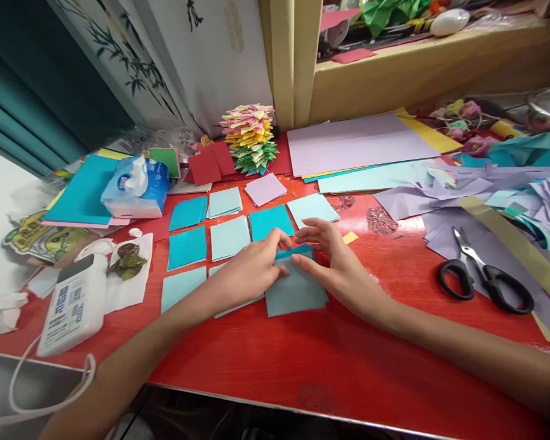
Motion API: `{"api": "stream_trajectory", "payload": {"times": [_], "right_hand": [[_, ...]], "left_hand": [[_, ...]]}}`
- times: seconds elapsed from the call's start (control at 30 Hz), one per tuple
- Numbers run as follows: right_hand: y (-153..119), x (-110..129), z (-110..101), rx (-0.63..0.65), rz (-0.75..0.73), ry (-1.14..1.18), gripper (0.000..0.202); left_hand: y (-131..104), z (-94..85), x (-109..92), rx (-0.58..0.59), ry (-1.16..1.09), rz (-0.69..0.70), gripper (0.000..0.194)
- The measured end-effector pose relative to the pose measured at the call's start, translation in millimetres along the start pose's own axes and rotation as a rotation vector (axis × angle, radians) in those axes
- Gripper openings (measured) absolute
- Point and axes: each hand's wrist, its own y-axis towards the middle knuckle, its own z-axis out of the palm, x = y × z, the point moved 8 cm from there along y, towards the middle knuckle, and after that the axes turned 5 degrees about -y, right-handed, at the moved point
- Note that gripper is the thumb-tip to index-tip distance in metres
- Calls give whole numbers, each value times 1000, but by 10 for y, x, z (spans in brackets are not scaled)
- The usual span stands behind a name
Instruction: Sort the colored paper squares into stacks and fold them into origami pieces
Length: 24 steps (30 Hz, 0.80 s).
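Note:
A pile of pale blue paper squares, with a teal paper edge showing at its far side, lies near the middle of the red table. At its far left corner, my left hand has bent fingers and thumb closed about the paper. My right hand curves round the far right side, its thumb over the paper's edge and its fingers behind. Both hands partly hide the paper. Just beyond them lie a teal pile and a pale blue pile. More pale blue squares sit to the left, some under my left forearm.
Scissors with black handles lie right, on purple paper scraps. Purple sheets and a folded-paper stack stand at the back. Left are a tissue pack, a white power strip-like box with a cable, and a napkin.

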Motion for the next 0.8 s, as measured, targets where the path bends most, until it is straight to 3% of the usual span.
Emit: {"api": "stream_trajectory", "payload": {"times": [0.13, 0.23, 0.3, 0.43, 0.57, 0.8], "right_hand": [[0, 9, -21, -16, -16, 13, 37], [3, 22, -60, -73, -59, 109, 45], [7, 7, -46, -61, -58, 135, 37], [5, -2, 2, 11, -40, 49, 9], [-5, 10, -10, 10, -35, 16, 7], [-15, -2, 14, 31, -23, -11, 8]], "left_hand": [[-4, -214, -146, -216, -38, 138, 29], [-29, -262, -250, -259, 7, 279, 35], [-33, -260, -271, -245, 29, 317, 36], [-6, -280, -234, -217, -12, 270, 25], [15, -345, -180, -245, -112, 205, 27], [81, -289, -8, -128, -460, 58, 25]]}}
